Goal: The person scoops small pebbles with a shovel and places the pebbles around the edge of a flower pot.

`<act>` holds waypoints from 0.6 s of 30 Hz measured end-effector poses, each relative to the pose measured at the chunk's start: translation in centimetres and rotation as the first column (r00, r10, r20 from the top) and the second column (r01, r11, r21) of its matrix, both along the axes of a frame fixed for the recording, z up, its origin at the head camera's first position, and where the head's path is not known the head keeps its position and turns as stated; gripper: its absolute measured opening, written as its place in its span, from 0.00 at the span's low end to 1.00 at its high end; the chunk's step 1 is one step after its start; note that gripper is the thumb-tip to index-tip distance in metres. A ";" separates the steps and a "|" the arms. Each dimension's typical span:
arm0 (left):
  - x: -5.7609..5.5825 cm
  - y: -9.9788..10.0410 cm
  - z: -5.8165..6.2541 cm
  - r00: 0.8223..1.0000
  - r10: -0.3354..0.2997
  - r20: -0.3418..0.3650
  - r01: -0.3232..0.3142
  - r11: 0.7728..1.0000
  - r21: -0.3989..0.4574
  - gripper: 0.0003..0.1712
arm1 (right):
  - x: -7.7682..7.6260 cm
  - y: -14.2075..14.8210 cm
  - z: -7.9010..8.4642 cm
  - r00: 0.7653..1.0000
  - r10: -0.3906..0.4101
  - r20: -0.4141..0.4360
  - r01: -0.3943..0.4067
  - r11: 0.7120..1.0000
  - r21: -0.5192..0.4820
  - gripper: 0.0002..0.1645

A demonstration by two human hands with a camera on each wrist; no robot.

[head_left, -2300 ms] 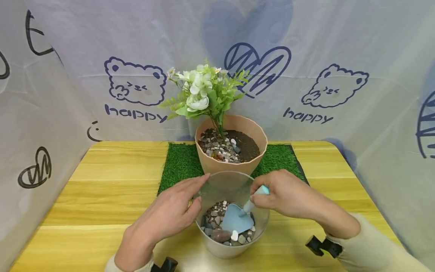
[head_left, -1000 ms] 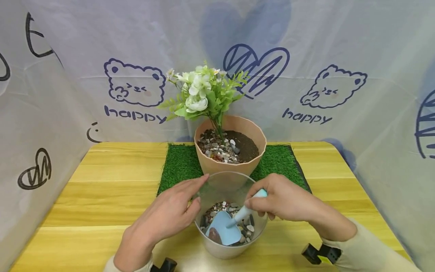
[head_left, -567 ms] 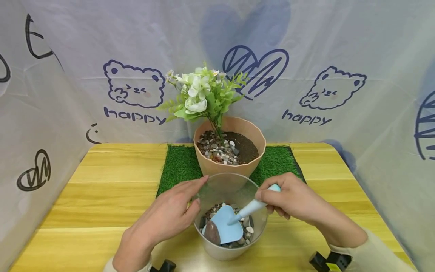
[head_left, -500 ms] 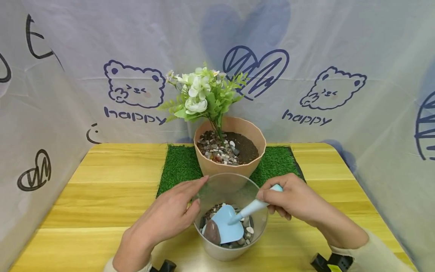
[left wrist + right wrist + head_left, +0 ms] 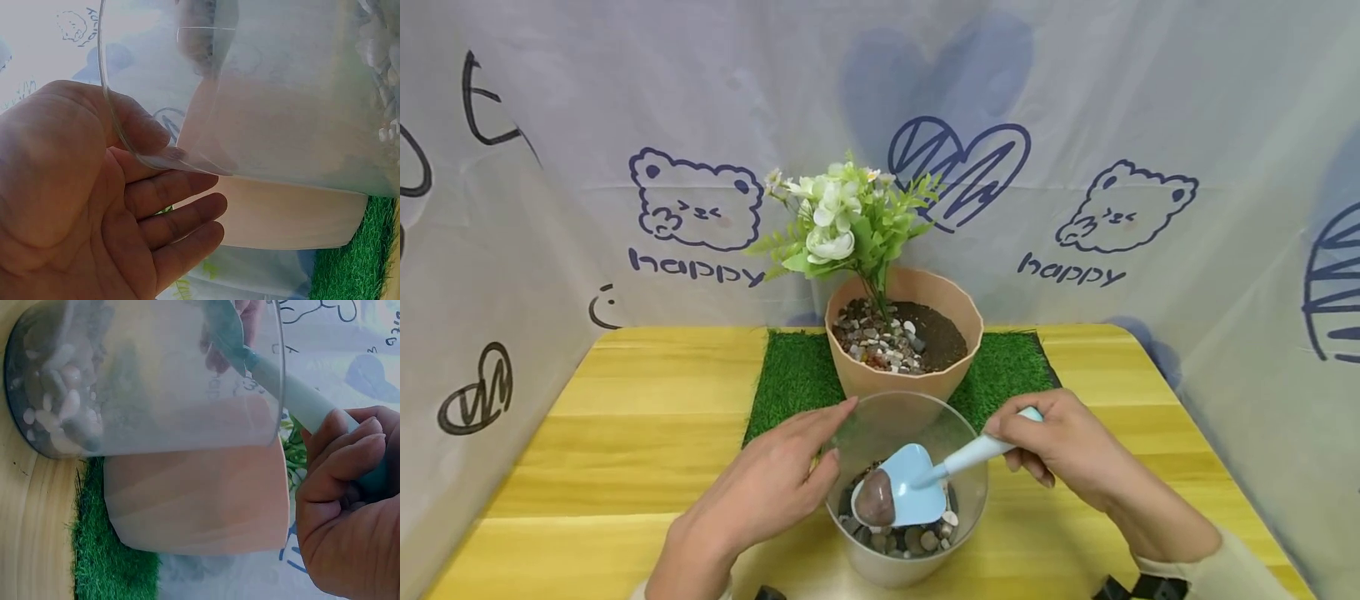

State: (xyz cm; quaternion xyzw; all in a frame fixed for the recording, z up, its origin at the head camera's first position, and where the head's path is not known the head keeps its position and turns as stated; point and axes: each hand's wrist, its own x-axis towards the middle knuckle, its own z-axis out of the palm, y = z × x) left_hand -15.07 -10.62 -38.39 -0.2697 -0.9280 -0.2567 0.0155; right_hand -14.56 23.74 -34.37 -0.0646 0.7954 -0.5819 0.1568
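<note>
My right hand (image 5: 1071, 446) grips the pale handle of a light blue trowel (image 5: 921, 500) at the right of the head view. On the trowel's blade lies a large reddish-brown stone (image 5: 874, 498). The blade is inside a clear plastic bucket (image 5: 891, 573), above the mixed pebbles (image 5: 913, 540) at its bottom. My left hand (image 5: 767, 475) holds the bucket's left rim; in the left wrist view the thumb (image 5: 147, 128) and index finger are at the rim, the other fingers loose outside it.
Behind the bucket, a peach flowerpot (image 5: 895, 382) stands on a green turf mat (image 5: 790, 375). It holds soil (image 5: 942, 333), pebbles and white artificial flowers (image 5: 835, 217). A printed cloth (image 5: 820, 83) hangs around the wooden table (image 5: 647, 417).
The trowel has dug into the pebbles and come up with the reddish-brown stone on its blade. My right hand has shifted right, and the handle leans lower. My left hand stays at the rim.
</note>
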 end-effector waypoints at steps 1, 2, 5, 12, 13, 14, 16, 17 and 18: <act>0.0 0.0 0.0 1.000 0.001 -0.002 -0.001 1.000 0.001 0.34 | 0.0 0.1 0.1 1.000 -0.015 -0.002 0.015 1.000 -0.007 0.15; 0.0 -0.1 0.0 1.000 0.000 -0.004 0.000 1.000 0.001 0.34 | 0.1 0.3 0.1 1.000 -0.029 -0.006 0.029 0.999 -0.016 0.14; 0.1 -0.1 -0.1 1.000 0.000 -0.005 0.000 1.000 0.004 0.34 | 0.2 0.7 0.6 0.997 -0.073 -0.025 0.072 0.996 -0.046 0.12; 0.1 -0.1 -0.1 1.000 -0.010 -0.012 0.010 1.000 0.010 0.34 | -0.3 1.8 2.5 0.987 -0.148 -0.056 0.140 0.983 -0.120 0.17; 0.1 -0.1 -0.1 1.000 -0.011 -0.011 0.011 1.000 0.011 0.34 | -0.5 2.0 2.9 0.985 -0.162 -0.060 0.154 0.981 -0.121 0.18; 0.1 -0.1 -0.1 1.000 -0.012 -0.012 0.012 1.000 0.012 0.34 | -0.8 2.1 3.3 0.982 -0.179 -0.062 0.170 0.977 -0.128 0.18; 0.0 -0.1 -0.2 1.000 -0.013 -0.015 0.014 1.000 0.012 0.34 | -1.5 2.5 4.0 0.975 -0.207 -0.075 0.195 0.970 -0.146 0.18; 0.0 0.0 -0.2 1.000 -0.015 -0.016 0.015 1.000 0.012 0.34 | -2.0 2.6 4.3 0.972 -0.221 -0.077 0.207 0.965 -0.159 0.18; 0.0 -0.1 -0.2 1.000 -0.015 -0.017 0.016 1.000 0.012 0.34 | -2.5 2.8 4.7 0.969 -0.235 -0.077 0.219 0.960 -0.173 0.17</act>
